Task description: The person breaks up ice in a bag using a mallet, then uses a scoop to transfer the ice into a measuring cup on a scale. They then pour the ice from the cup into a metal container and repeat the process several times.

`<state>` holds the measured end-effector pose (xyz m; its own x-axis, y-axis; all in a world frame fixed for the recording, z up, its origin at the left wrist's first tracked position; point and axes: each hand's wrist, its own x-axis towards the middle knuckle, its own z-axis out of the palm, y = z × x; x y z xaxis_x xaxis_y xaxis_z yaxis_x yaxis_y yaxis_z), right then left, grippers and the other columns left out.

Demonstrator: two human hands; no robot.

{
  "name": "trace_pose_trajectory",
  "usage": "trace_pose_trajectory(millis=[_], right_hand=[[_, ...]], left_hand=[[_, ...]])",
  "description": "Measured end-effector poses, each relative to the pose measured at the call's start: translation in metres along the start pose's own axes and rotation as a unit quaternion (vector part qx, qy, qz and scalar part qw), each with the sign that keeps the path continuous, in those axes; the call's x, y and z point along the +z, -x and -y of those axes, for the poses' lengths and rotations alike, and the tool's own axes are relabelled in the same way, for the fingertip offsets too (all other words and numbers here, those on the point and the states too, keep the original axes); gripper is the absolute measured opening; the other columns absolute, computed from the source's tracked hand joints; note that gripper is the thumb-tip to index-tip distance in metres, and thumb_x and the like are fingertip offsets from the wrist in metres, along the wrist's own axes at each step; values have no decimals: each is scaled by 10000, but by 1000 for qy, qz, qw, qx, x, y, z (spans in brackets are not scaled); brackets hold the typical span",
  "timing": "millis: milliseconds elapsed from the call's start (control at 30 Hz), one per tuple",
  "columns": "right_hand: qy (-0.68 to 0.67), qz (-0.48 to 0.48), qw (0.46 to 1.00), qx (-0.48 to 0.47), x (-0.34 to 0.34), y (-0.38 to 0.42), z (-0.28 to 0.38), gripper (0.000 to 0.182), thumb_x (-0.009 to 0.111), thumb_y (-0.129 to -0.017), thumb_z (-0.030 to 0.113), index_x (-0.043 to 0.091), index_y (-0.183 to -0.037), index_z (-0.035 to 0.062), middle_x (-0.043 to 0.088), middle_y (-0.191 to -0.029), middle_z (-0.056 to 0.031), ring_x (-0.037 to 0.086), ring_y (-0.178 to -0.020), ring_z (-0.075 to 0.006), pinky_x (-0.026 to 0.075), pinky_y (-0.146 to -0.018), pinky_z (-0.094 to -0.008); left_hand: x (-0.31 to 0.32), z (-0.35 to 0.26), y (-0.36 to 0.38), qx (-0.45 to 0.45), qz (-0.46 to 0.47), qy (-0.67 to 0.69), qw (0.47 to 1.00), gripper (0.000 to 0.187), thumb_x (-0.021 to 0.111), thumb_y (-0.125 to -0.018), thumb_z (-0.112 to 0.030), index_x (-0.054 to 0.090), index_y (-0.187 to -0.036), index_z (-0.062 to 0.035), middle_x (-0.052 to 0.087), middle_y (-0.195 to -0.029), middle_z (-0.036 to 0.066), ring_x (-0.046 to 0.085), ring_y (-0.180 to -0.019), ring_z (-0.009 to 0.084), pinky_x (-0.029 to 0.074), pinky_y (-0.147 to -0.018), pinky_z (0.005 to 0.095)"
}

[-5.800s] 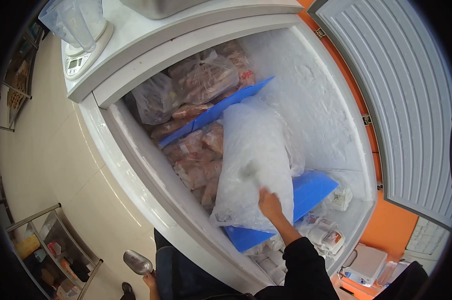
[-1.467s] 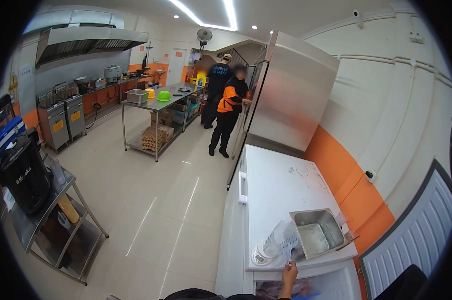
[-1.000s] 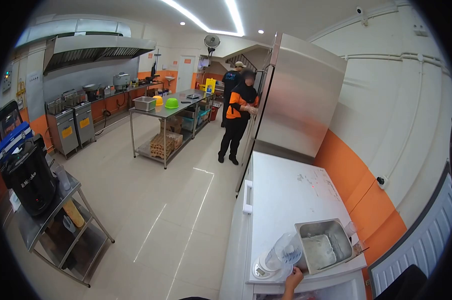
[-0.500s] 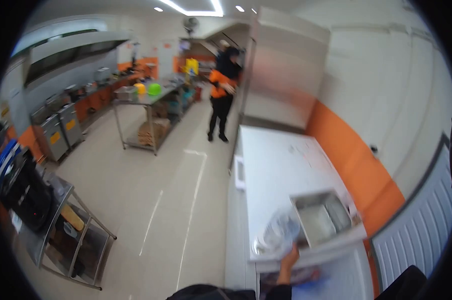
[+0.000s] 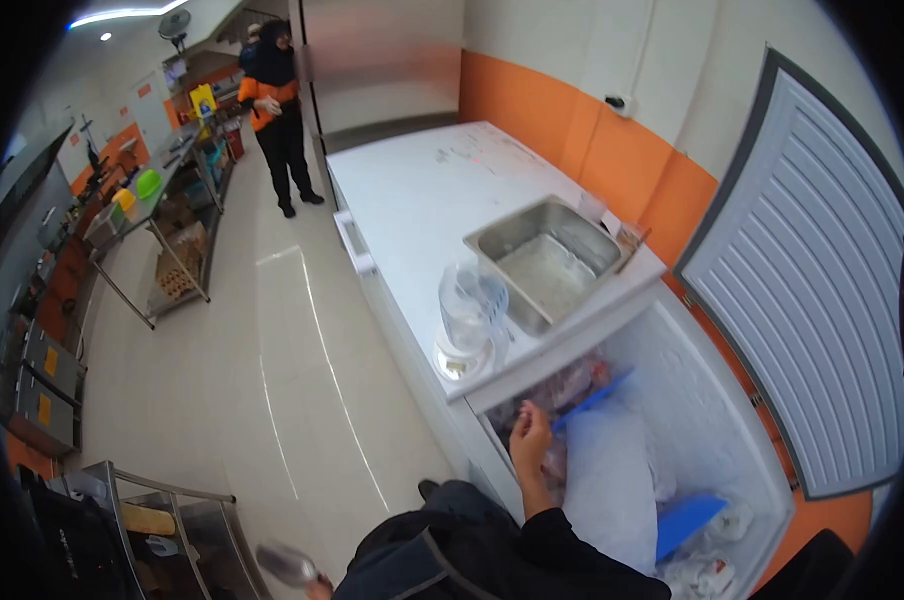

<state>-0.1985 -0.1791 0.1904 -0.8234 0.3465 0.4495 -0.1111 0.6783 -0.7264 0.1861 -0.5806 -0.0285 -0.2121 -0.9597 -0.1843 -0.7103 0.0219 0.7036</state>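
My right hand [image 5: 532,440] hangs above the open section of a white chest freezer, its fingers drawn together, with nothing visible in them. Below it lie bagged items [image 5: 572,385], a large white bag [image 5: 607,480] and blue sheets [image 5: 687,525]. At the bottom edge, my left hand [image 5: 319,588] is partly in view, closed on the handle of a blurred scoop [image 5: 285,563]. On the freezer top, a clear jug [image 5: 472,305] stands on a small white scale [image 5: 462,362], beside a rectangular metal pan [image 5: 547,260].
The raised freezer lid [image 5: 802,270] leans at the right. A person [image 5: 277,110] in orange and black stands by the steel refrigerator [image 5: 387,65]. Metal shelving [image 5: 172,500] is at lower left. Farther back stands a steel table [image 5: 162,190] with coloured bowls.
The view has swung right and down. My right hand has gone from beside the jug and pan to above the open freezer. My left hand and the scoop have come into view.
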Motion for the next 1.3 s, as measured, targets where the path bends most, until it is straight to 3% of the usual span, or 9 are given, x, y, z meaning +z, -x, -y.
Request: trace_pose_trajectory(millis=[33,200,367,600,867,933,1033,1233,1300], right_hand=[[-47,85,995,17,-12,23,0,193,505,-809,41,583,-984,22,624,-827,-101,599,-717,-202,466,-585,-275],[-257,404,859,183,-70,100,61,240,478,-892,137,547,-1078,3,628,-793,-73,569,-665,-81,466,-603,-221],[-279,177,938,100,-100,137,102,370,433,-920,228,441,-1204,-8,552,-923,-122,540,-831,-203,427,-746,-298],[-87,-45,967,233,-203,147,25,357,356,-939,297,509,-994,-21,568,-872,-219,568,-827,-330,423,-729,-372],[352,24,865,356,-361,157,-155,229,412,-872,152,558,-779,3,594,-695,-194,610,-657,-353,483,-584,-414],[465,100,812,337,-361,171,-210,183,449,-829,107,570,-727,15,605,-732,-170,621,-656,-335,501,-580,-403],[474,280,800,239,-321,191,-285,154,493,-772,86,574,-812,-39,619,-745,-151,640,-610,-258,523,-521,-330],[665,211,716,31,-240,165,-345,290,540,-713,117,534,-852,-137,565,-634,-130,548,-469,-109,427,-306,-275],[701,251,667,27,-227,158,-344,301,541,-712,116,525,-861,-145,567,-647,-143,549,-470,-123,416,-291,-276]], left_hand=[[6,-5,-17,-93,30,293,951,326,387,-895,-204,583,-796,37,596,-641,102,562,-513,129,465,-446,245],[17,-256,51,47,300,229,925,395,372,-930,-341,559,-880,3,609,-764,80,572,-662,128,465,-611,267],[70,-349,230,195,508,203,814,473,352,-934,-383,545,-767,15,571,-692,80,509,-606,152,421,-581,293],[46,-335,404,343,647,93,675,479,336,-944,-310,525,-729,75,522,-581,206,505,-551,242,381,-539,387],[134,-263,477,396,780,-32,484,241,444,-877,-214,615,-849,-47,623,-717,108,609,-685,242,456,-678,305],[182,-265,466,432,697,-129,558,248,472,-849,-260,606,-890,-55,631,-787,109,614,-766,243,457,-701,335],[254,-241,462,467,683,-273,491,275,505,-801,-283,595,-933,-59,618,-934,140,595,-892,278,455,-757,373],[318,-231,507,456,595,-611,255,413,501,-742,-206,547,-1117,-39,522,-1170,199,499,-1101,324,399,-917,350],[346,-213,500,408,607,-625,272,453,510,-720,-182,531,-1147,-34,511,-1185,204,484,-1117,343,381,-932,422]])
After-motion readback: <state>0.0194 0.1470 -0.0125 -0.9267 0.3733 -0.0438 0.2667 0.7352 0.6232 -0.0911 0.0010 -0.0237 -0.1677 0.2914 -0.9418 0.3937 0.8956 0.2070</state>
